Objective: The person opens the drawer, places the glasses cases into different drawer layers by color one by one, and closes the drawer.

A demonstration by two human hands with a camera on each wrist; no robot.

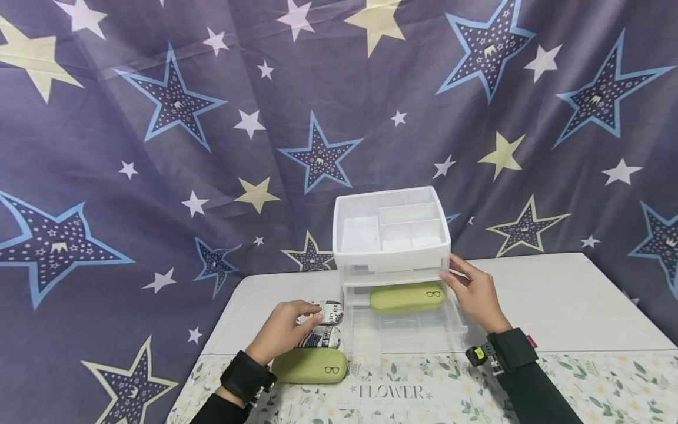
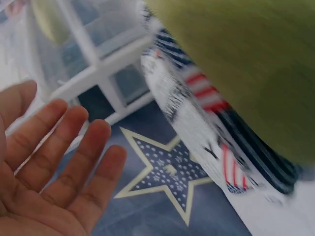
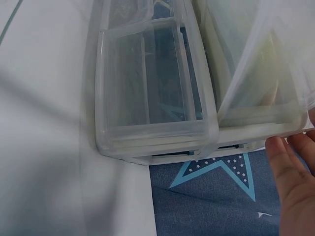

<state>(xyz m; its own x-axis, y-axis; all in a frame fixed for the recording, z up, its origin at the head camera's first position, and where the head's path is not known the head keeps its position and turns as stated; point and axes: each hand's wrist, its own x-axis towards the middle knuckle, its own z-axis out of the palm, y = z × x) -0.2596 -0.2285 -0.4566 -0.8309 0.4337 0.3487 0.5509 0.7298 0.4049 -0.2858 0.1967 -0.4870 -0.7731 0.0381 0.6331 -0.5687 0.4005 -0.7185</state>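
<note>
Green glasses case (image 1: 313,366) lies nearest me on the bench (image 1: 556,300), with two printed cases (image 1: 326,338) just behind it, all three long axes running left to right. My left hand (image 1: 283,331), the one nearer them, hovers over the left ends of the printed pair, fingers loose and gripping nothing. Right of them stands the drawer unit (image 1: 392,259), a second green case (image 1: 405,298) in its pulled-out clear drawer (image 1: 402,330); my right hand (image 1: 475,296) touches the unit's right side, fingers mostly straight. Behind hangs a star-patterned cloth (image 1: 418,65).

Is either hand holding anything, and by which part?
Left hand holds nothing; right hand touches the drawer unit at its front right corner; any grip is unclear.
</note>
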